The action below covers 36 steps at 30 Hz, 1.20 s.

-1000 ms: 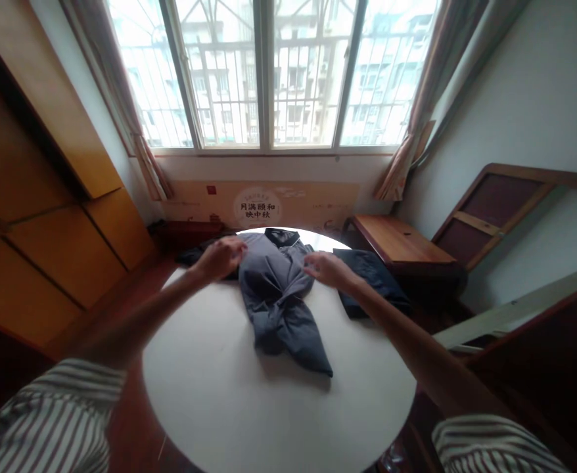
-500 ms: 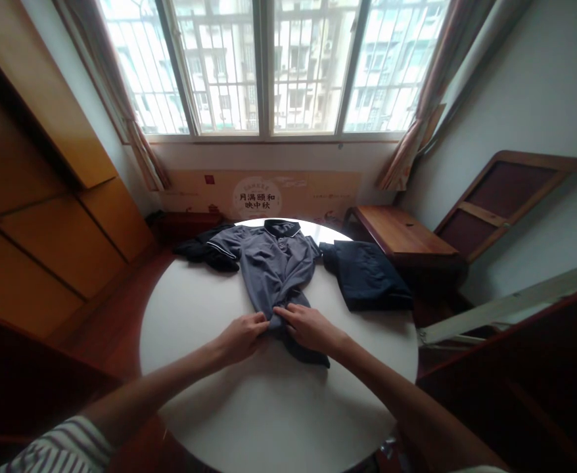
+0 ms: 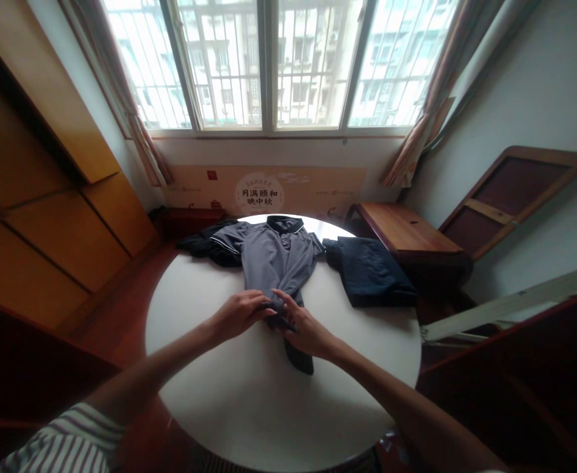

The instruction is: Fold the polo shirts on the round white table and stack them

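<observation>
A grey polo shirt [image 3: 267, 257] with a dark, white-edged collar lies front up on the round white table [image 3: 209, 407], its collar at the far side. Its lower part is gathered and twisted toward me, and a dark end of it hangs loose below my right hand. My left hand [image 3: 246, 311] is closed on the gathered cloth from the left. From the right, my right hand [image 3: 304, 326] pinches the same bunch, thumb and fingers curled round it. The fingertips of both hands nearly meet there, and the cloth between them is partly hidden.
A folded dark navy garment [image 3: 374, 272] lies at the table's right. Black clothing [image 3: 200, 242] is heaped at the far left, partly under the shirt's sleeve. Beyond the table stand a low wooden bench [image 3: 407, 226] and a barred window [image 3: 269, 66]; wooden cabinets [image 3: 56, 236] line the left.
Both hands have lifted the bunched lower cloth slightly and moved it away from me. The loose end has shifted left and hangs narrower. The view has tilted a little.
</observation>
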Available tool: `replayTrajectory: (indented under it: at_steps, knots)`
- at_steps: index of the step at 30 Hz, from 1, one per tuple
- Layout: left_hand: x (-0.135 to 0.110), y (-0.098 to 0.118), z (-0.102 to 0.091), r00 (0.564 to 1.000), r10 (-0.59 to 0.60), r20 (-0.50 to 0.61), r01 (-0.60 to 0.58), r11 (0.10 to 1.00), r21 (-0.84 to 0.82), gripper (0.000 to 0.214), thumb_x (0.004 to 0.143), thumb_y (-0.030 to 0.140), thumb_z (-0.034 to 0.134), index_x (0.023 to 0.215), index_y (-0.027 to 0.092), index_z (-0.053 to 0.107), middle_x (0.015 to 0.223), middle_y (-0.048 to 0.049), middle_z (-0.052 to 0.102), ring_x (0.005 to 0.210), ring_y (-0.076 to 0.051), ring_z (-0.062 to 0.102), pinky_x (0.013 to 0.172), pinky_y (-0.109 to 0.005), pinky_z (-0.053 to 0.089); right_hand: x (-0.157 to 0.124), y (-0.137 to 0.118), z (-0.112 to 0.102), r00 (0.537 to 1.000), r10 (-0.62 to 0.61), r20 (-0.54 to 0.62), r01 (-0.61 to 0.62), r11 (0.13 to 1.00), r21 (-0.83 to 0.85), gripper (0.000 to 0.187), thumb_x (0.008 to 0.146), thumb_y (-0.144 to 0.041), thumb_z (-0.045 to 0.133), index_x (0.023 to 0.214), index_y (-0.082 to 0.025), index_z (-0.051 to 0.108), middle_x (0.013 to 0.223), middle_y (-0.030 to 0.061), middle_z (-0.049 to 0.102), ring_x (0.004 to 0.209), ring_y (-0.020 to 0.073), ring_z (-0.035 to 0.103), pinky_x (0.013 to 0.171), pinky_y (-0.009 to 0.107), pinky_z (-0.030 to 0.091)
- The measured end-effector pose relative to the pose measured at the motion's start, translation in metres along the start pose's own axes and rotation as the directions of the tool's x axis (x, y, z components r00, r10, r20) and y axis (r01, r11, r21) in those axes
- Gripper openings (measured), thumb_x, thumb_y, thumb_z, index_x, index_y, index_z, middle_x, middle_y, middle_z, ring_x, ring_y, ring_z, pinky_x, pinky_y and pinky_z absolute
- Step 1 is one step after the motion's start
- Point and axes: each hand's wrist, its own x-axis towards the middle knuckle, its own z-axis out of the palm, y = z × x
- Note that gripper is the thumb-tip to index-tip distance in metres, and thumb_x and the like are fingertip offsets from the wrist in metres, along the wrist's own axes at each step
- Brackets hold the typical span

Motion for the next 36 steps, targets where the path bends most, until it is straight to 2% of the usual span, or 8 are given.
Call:
replayTrajectory:
  at_steps: [6, 13, 19, 22, 24, 28, 33, 36]
  knots:
    - [-0.005, -0.012, -0.037, 0.992, 0.089, 0.091, -0.086, 0.996, -0.035, 0.035, 0.091, 0.049, 0.064, 0.086, 0.015, 0.071, 0.07, -0.003, 0.065, 0.062, -0.013, 0.059, 0.058, -0.022, 0.042, -0.02, -0.006, -0.043, 1.0, 0.0, 0.002, 0.0, 0.999, 0.042, 0.021, 0.091, -0.028, 0.059, 0.104, -0.016, 0.069, 0.071, -0.0012, 0.056, 0.064, 0.0121, 0.048, 0.061, 0.024, 0.038]
    - [-0.016, -0.009, -0.042, 0.985, -0.083, -0.152, 0.045, 0.969, -0.242, 0.037, 0.098, 0.046, 0.052, 0.086, 0.015, 0.068, 0.086, -0.0078, 0.069, 0.076, -0.017, 0.063, 0.07, -0.027, 0.05, -0.027, -0.004, -0.046, 0.99, 0.085, -0.116, -0.061, 0.977, 0.202, 0.037, 0.095, -0.052, 0.052, 0.078, -0.019, 0.053, 0.071, -0.0021, 0.047, 0.066, 0.0125, 0.045, 0.061, 0.024, 0.04]
    - [-0.039, -0.033, -0.067, 0.784, -0.369, -0.499, 0.091, 0.864, -0.495, 0.041, 0.094, 0.053, 0.054, 0.072, 0.018, 0.058, 0.066, -0.0023, 0.059, 0.064, -0.016, 0.058, 0.064, -0.029, 0.049, -0.05, 0.006, -0.07, 0.875, 0.173, -0.452, 0.024, 0.918, 0.396, 0.04, 0.089, -0.057, 0.06, 0.073, -0.021, 0.054, 0.066, -0.002, 0.051, 0.061, 0.0133, 0.048, 0.058, 0.025, 0.042]
    - [-0.063, -0.042, -0.079, 0.834, -0.387, -0.393, 0.066, 0.778, -0.625, 0.048, 0.093, 0.054, 0.054, 0.061, 0.019, 0.048, 0.055, 0.0006, 0.049, 0.055, -0.014, 0.051, 0.058, -0.028, 0.046, -0.082, 0.011, -0.091, 0.931, 0.137, -0.339, -0.005, 0.932, 0.364, 0.035, 0.089, -0.05, 0.064, 0.074, -0.019, 0.061, 0.067, 0.0016, 0.06, 0.063, 0.0156, 0.056, 0.058, 0.027, 0.045]
    - [-0.079, -0.043, -0.081, 0.91, -0.386, -0.15, 0.196, 0.722, -0.664, 0.052, 0.094, 0.057, 0.05, 0.06, 0.018, 0.049, 0.049, 0.0025, 0.045, 0.046, -0.012, 0.045, 0.051, -0.026, 0.041, -0.1, 0.013, -0.098, 0.954, 0.146, -0.264, -0.075, 0.963, 0.259, 0.033, 0.092, -0.045, 0.062, 0.072, -0.019, 0.062, 0.065, 0.0021, 0.059, 0.062, 0.0156, 0.057, 0.058, 0.027, 0.047]
    - [-0.093, -0.039, -0.073, 0.896, -0.416, 0.154, 0.443, 0.85, -0.286, 0.047, 0.096, 0.054, 0.049, 0.068, 0.017, 0.061, 0.059, -0.0011, 0.058, 0.054, -0.014, 0.056, 0.057, -0.026, 0.046, -0.11, 0.017, -0.088, 0.897, 0.115, -0.426, -0.135, 0.991, -0.018, 0.026, 0.091, -0.044, 0.063, 0.083, -0.02, 0.061, 0.08, 0.0034, 0.059, 0.073, 0.0172, 0.06, 0.069, 0.03, 0.054]
    - [-0.087, -0.052, -0.042, 0.872, -0.467, -0.15, 0.49, 0.839, 0.235, 0.045, 0.09, 0.056, 0.055, 0.11, 0.018, 0.066, 0.105, -0.0103, 0.067, 0.099, -0.027, 0.063, 0.095, -0.042, 0.049, -0.096, 0.022, -0.054, 0.974, 0.051, -0.219, -0.134, 0.913, -0.384, 0.06, 0.077, -0.047, 0.078, 0.13, -0.024, 0.059, 0.128, 0.0138, 0.055, 0.116, 0.0316, 0.056, 0.097, 0.048, 0.051]
    - [-0.092, -0.063, -0.028, 0.816, -0.507, -0.277, 0.578, 0.733, 0.359, 0.063, 0.086, 0.064, 0.054, 0.123, 0.013, 0.058, 0.109, -0.0133, 0.063, 0.104, -0.031, 0.061, 0.096, -0.045, 0.049, -0.094, 0.025, -0.041, 0.993, 0.065, -0.096, -0.1, 0.901, -0.423, 0.041, 0.088, -0.033, 0.069, 0.126, -0.023, 0.061, 0.117, 0.012, 0.059, 0.111, 0.0287, 0.058, 0.098, 0.046, 0.051]
